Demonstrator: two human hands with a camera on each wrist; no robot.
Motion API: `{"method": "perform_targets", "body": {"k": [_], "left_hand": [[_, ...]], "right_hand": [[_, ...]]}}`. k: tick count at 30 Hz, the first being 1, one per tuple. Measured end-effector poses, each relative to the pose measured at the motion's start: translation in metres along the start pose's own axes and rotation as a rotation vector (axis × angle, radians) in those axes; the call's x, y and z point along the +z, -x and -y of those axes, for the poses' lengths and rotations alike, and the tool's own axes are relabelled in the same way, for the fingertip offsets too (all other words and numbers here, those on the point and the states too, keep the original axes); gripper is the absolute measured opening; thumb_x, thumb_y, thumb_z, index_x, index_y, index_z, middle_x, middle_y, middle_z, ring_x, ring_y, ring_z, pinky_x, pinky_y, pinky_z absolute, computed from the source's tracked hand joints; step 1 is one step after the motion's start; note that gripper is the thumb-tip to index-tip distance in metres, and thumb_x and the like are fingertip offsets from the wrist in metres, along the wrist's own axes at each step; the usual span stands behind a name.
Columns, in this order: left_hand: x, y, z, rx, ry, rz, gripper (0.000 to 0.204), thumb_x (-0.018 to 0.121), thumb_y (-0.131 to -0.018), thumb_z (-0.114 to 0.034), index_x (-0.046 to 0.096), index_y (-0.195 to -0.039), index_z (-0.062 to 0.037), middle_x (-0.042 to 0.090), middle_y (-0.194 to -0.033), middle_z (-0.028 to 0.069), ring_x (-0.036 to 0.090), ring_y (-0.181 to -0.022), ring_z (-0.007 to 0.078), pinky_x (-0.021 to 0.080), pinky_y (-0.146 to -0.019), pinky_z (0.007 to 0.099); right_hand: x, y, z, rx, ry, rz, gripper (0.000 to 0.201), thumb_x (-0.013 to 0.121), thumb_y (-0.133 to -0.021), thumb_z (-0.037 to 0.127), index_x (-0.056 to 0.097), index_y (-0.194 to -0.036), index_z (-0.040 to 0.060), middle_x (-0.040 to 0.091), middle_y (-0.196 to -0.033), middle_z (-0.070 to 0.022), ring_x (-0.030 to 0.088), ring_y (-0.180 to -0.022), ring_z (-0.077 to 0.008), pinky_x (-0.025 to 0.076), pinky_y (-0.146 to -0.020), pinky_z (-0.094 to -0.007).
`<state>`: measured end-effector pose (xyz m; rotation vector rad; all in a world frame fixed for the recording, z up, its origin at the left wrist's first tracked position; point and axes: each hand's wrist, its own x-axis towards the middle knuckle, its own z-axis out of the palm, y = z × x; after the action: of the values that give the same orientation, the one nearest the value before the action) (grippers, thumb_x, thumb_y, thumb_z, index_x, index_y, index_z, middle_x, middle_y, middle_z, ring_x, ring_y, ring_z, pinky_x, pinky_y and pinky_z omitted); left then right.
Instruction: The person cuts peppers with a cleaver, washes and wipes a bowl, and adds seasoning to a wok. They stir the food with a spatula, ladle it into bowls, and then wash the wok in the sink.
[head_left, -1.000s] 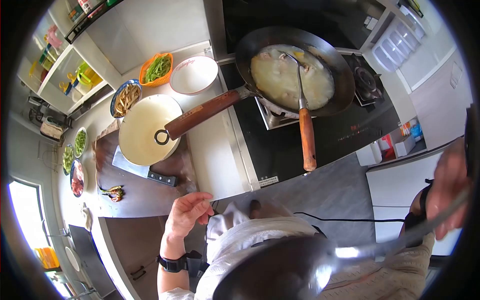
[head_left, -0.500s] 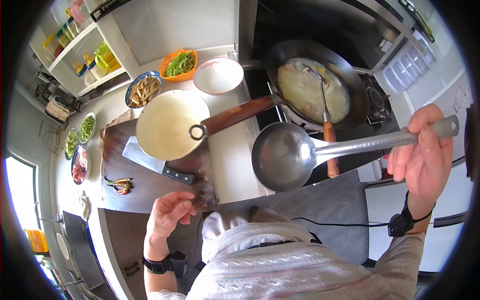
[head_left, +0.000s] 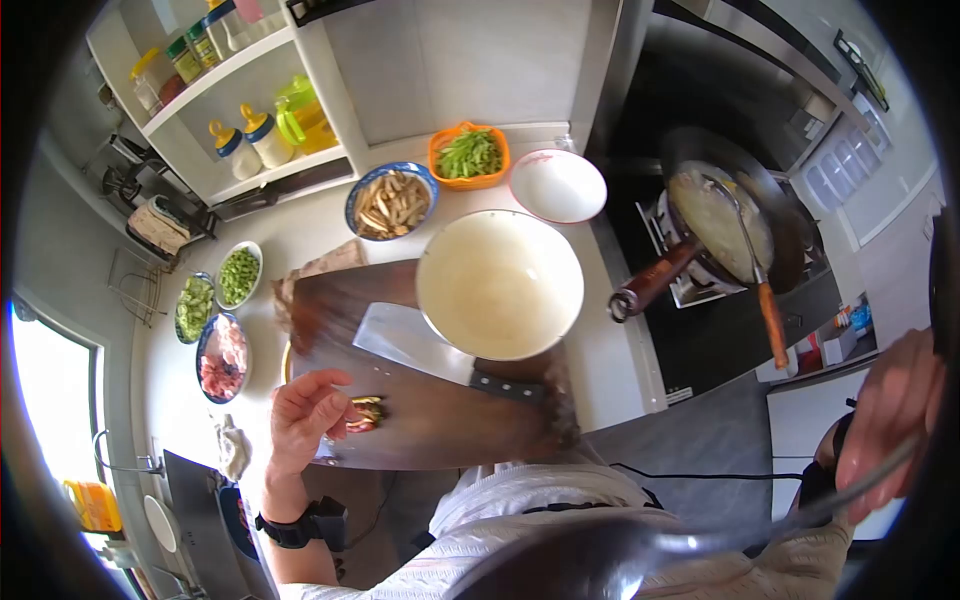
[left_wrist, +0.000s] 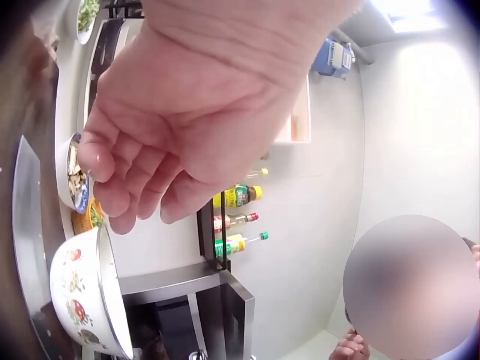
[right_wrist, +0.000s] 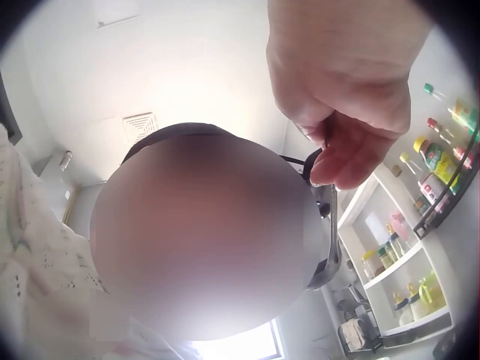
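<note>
Looking down over a kitchen counter, the head view shows a person in a pale knitted top. The right hand (head_left: 890,425) curls its fingers round the long steel handle of a ladle (head_left: 600,560), gripping it near the lower right edge of the view; the ladle's round, shiny bowl hangs low, close to the person's chest, blurred. In the right wrist view the same hand (right_wrist: 345,105) wraps the thin metal handle from above.

The left hand (head_left: 305,415) rests over the near left corner of a dark wooden chopping board (head_left: 440,420), fingers loosely curled and holding nothing (the left wrist view shows them bent inward, the palm (left_wrist: 187,127) bare). Its fingertips lie just beside a small dark bundle of something at the board's near edge, too small to identify.

On the board's far right corner sits a wide, round cream enamel bowl (head_left: 500,285) with smooth walls, partly covering a flat steel cleaver (head_left: 420,345) with a black handle (head_left: 510,385). Along the counter's far edge stand a blue-rimmed dish of pale strips (head_left: 392,200), an orange basket of green stalks (head_left: 470,155) and a white bowl (head_left: 558,185). At the right, a dark wok (head_left: 735,215) holds a pale, cloudy liquid, with a wooden-handled utensil (head_left: 770,320) resting in it.
</note>
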<state>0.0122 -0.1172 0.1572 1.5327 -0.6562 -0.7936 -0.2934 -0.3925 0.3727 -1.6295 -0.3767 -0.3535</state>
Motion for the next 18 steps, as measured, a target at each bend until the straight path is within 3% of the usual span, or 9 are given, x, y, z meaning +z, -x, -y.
{"method": "perform_targets", "body": {"k": [2,3,5,7,18], "left_hand": [[-0.016,-0.002,0.003,-0.004,0.005,0.004,0.024,0.062,-0.085,-0.014,0.059,-0.103,0.0015,0.063,-0.068,0.0039,0.052,-0.050,0.0048,0.041,-0.046,0.0165],[-0.022,-0.003,0.005,-0.013,0.017,0.011,0.023,0.061,-0.085,-0.013,0.059,-0.103,0.0018,0.063,-0.068,0.0044,0.052,-0.050,0.0050,0.041,-0.046,0.0165],[-0.033,-0.005,0.005,-0.013,0.009,0.014,0.023,0.061,-0.085,-0.012,0.059,-0.103,0.0021,0.064,-0.069,0.0056,0.052,-0.051,0.0053,0.040,-0.046,0.0165],[-0.042,-0.007,0.007,-0.012,-0.002,0.025,0.027,0.063,-0.084,-0.018,0.059,-0.103,0.0016,0.064,-0.069,0.0074,0.054,-0.049,0.0073,0.042,-0.045,0.0179],[-0.065,-0.027,0.003,-0.017,-0.028,0.053,0.023,0.060,-0.085,-0.012,0.059,-0.103,0.0024,0.063,-0.070,0.0055,0.052,-0.051,0.0056,0.042,-0.047,0.0180]], "right_hand": [[0.029,-0.012,0.008,0.033,0.117,-0.050,0.020,0.055,-0.086,0.007,0.045,-0.102,0.0005,0.060,-0.075,-0.0208,0.060,-0.060,-0.0282,0.053,-0.054,-0.0372],[0.048,-0.018,0.010,0.058,0.101,-0.275,0.017,0.056,-0.085,0.007,0.046,-0.098,0.0025,0.060,-0.074,-0.0192,0.059,-0.060,-0.0273,0.053,-0.055,-0.0359],[0.053,-0.030,-0.003,0.075,0.076,-0.502,0.014,0.057,-0.085,0.007,0.047,-0.095,0.0046,0.060,-0.073,-0.0176,0.059,-0.059,-0.0264,0.054,-0.056,-0.0346],[0.051,-0.037,-0.008,0.084,0.091,-0.465,0.013,0.055,-0.086,0.009,0.046,-0.095,0.0050,0.058,-0.071,-0.0161,0.057,-0.057,-0.0250,0.052,-0.054,-0.0334],[0.050,-0.059,-0.028,0.084,0.194,-0.383,0.010,0.042,-0.092,0.017,0.042,-0.094,0.0076,0.050,-0.063,-0.0079,0.048,-0.048,-0.0171,0.042,-0.043,-0.0268]]}}
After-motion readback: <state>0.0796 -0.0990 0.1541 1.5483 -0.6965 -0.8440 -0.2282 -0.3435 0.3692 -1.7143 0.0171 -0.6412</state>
